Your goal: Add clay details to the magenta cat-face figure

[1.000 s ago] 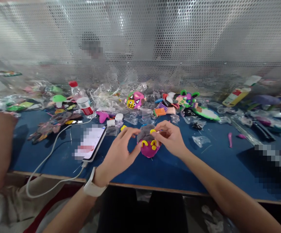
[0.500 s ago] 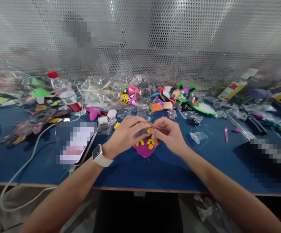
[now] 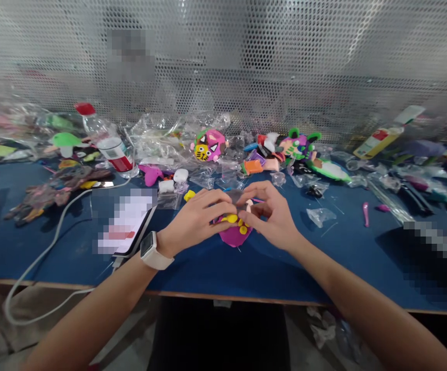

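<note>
A flat magenta clay figure (image 3: 234,237) with small yellow clay pieces on it lies on the blue table in front of me. Over its left side, my left hand (image 3: 198,216), wearing a white-strapped watch (image 3: 153,251), pinches a yellow clay piece (image 3: 231,218) between thumb and fingers. My right hand (image 3: 269,214) is curled over the figure's right side, thumb and fingers drawn together. What its fingertips hold, if anything, is hidden. My hands cover the figure's upper part.
A phone (image 3: 130,221) on a white cable lies left, with a bottle (image 3: 113,149) behind it. Clay faces (image 3: 209,145) and plastic wrapping line the perforated metal wall (image 3: 223,62). On the right are a pink modelling tool (image 3: 365,214), a plastic scrap (image 3: 319,216) and a dark blurred object (image 3: 420,252).
The yellow piece that was at my right fingertips is now between my left thumb and fingers. My right hand has turned further over the figure. The whole view has shifted slightly.
</note>
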`<move>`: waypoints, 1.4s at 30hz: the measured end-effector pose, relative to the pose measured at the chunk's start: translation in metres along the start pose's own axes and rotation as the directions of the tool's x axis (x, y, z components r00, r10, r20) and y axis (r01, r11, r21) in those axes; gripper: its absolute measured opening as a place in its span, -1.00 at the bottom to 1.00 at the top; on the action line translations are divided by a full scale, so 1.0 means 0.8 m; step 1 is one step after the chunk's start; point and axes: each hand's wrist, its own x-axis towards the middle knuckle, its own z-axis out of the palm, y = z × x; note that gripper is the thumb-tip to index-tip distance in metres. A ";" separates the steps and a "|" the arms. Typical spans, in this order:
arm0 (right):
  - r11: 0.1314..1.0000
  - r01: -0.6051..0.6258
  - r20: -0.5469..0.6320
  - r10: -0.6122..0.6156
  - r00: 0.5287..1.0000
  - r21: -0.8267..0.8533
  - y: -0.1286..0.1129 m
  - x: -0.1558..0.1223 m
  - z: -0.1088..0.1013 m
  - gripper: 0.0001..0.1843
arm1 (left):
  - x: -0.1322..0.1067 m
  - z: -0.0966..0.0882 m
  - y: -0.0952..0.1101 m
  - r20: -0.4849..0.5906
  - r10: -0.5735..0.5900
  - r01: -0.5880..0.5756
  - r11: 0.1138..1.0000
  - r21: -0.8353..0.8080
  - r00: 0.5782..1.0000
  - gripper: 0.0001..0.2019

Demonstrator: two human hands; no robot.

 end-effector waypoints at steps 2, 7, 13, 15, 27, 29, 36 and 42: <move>0.985 0.110 -0.069 -0.119 0.990 -0.131 0.000 -0.002 -0.002 -0.59 | -0.012 -0.001 0.000 0.008 -0.016 0.017 1.000 -0.011 1.000 -0.82; 0.895 0.234 -0.002 -0.254 0.967 -0.380 0.000 -0.002 -0.005 -0.71 | -0.031 0.000 -0.005 0.096 0.016 -0.013 1.000 -0.027 0.995 -0.84; 0.840 0.307 0.094 -0.297 0.950 -0.448 0.007 -0.002 -0.005 -0.73 | -0.029 0.004 -0.008 0.086 0.018 -0.010 0.996 -0.089 0.996 -0.86; 0.831 0.316 0.107 -0.302 0.947 -0.458 0.008 -0.003 -0.005 -0.74 | -0.028 0.006 -0.009 0.076 0.012 -0.004 0.994 -0.105 0.997 -0.87; 0.768 0.420 0.168 -0.390 0.906 -0.484 0.009 -0.003 -0.007 -0.76 | -0.028 0.019 -0.011 0.093 0.001 0.017 0.981 -0.192 0.996 -0.89; 0.761 0.421 0.170 -0.390 0.905 -0.493 0.008 -0.003 -0.008 -0.77 | -0.028 0.019 -0.010 0.106 -0.010 0.031 0.979 -0.200 0.994 -0.90; 0.736 0.448 0.193 -0.410 0.891 -0.508 0.005 -0.004 -0.005 -0.78 | -0.030 0.022 -0.011 0.107 -0.010 0.033 0.975 -0.218 0.994 -0.92; 0.738 0.452 0.192 -0.414 0.889 -0.501 0.003 -0.003 -0.005 -0.78 | -0.031 0.022 -0.011 0.152 -0.030 0.056 0.983 -0.175 0.988 -0.93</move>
